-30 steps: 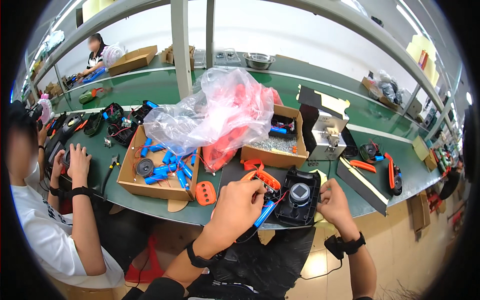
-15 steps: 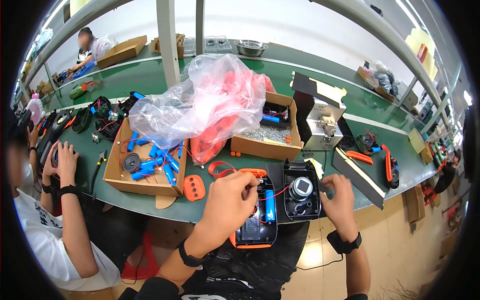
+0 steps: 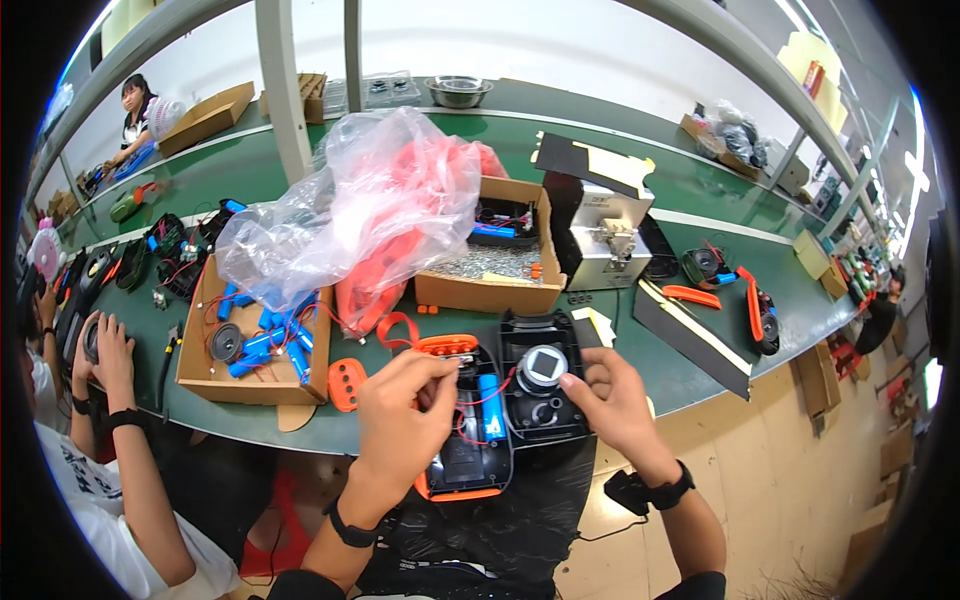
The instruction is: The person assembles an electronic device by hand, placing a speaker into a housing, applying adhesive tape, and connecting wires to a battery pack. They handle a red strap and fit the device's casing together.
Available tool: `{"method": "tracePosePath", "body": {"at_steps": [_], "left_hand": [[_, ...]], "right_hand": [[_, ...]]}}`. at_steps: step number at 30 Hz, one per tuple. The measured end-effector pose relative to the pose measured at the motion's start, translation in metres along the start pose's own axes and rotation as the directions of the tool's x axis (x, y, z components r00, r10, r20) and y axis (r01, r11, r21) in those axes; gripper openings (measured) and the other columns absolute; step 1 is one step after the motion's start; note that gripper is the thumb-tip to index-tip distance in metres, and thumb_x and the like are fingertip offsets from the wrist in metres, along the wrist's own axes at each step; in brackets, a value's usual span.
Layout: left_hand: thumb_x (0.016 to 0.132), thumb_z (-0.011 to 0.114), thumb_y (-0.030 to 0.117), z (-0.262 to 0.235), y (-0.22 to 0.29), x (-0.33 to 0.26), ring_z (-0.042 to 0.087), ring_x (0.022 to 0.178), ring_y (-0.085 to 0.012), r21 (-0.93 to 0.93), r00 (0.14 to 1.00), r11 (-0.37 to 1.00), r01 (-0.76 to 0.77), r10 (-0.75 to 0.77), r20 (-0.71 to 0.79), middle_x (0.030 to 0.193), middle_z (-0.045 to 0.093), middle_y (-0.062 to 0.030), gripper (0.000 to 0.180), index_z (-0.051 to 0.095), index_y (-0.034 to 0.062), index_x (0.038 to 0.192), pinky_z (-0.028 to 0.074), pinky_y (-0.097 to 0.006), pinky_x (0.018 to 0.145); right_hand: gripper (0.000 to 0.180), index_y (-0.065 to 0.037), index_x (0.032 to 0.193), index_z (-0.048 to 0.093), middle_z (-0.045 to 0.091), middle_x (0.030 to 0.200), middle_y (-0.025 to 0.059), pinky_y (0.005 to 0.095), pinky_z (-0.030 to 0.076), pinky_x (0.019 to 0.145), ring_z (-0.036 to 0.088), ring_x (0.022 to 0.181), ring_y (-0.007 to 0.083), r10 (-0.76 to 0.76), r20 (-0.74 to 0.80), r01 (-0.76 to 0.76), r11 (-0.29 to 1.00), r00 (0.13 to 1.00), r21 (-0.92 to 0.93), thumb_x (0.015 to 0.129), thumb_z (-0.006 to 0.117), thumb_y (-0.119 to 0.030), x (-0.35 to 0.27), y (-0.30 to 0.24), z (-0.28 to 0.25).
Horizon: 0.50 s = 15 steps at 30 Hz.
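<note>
Close in front of me lies an opened device. One black casing half (image 3: 462, 462) has orange trim and a blue cylindrical battery (image 3: 492, 408) with thin red wires. Beside it, the other black casing half (image 3: 548, 418) carries a round silver speaker (image 3: 543, 368) with a square dark centre. My left hand (image 3: 405, 405) is pinched at the orange end of the battery half; what its fingertips hold is too small to make out. My right hand (image 3: 622, 408) is closed at the right edge of the speaker half, thumb against the speaker rim.
A carton (image 3: 250, 391) of blue batteries stands left, beside an orange cover (image 3: 346, 385). Clear and red plastic bags (image 3: 390, 190) lie over a carton of small metal parts (image 3: 490, 292). A metal fixture (image 3: 606, 250) stands behind. A co-worker's hands (image 3: 106, 360) are at left.
The view has shifted, so the scene sits further left. My right hand has come in from beside the speaker half to touch it. The left hand stays pinched at the battery half.
</note>
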<state>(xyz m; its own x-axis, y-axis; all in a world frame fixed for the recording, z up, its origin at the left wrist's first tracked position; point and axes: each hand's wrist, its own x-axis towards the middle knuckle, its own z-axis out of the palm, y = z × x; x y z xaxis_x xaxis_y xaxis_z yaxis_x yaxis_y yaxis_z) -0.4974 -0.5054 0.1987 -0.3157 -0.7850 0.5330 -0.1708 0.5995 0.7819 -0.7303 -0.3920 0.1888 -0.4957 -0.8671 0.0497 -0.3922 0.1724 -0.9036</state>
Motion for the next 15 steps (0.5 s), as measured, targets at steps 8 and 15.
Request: {"method": "tracePosePath", "body": {"at_steps": [8,15], "left_hand": [[0.084,0.073,-0.008,0.002,-0.001,0.002,0.060,0.062,-0.0087,0.035,0.999,0.999,0.012,-0.014,0.046,0.079,0.068,-0.0070,0.010,0.074,-0.0035,0.093,0.045,-0.023,0.056],[0.082,0.073,-0.010,-0.001,-0.002,-0.001,0.056,0.061,-0.0070,-0.004,1.000,1.000,0.013,-0.013,0.004,0.078,0.067,-0.0058,0.011,0.073,-0.0039,0.091,0.043,-0.023,0.054]], "right_hand": [[0.013,0.003,0.097,0.073,0.076,0.083,0.0137,0.0327,0.057,0.068,0.075,0.076,0.0208,-0.133,-0.174,0.060,0.926,0.976,-0.373,0.093,0.071,-0.010,0.025,-0.003,-0.055],[0.020,0.000,0.089,0.071,0.073,0.082,0.0127,0.0347,0.054,0.067,0.070,0.072,0.0243,0.044,-0.076,-0.076,0.871,0.996,-0.485,0.076,0.084,-0.008,0.031,-0.012,-0.049]]}}
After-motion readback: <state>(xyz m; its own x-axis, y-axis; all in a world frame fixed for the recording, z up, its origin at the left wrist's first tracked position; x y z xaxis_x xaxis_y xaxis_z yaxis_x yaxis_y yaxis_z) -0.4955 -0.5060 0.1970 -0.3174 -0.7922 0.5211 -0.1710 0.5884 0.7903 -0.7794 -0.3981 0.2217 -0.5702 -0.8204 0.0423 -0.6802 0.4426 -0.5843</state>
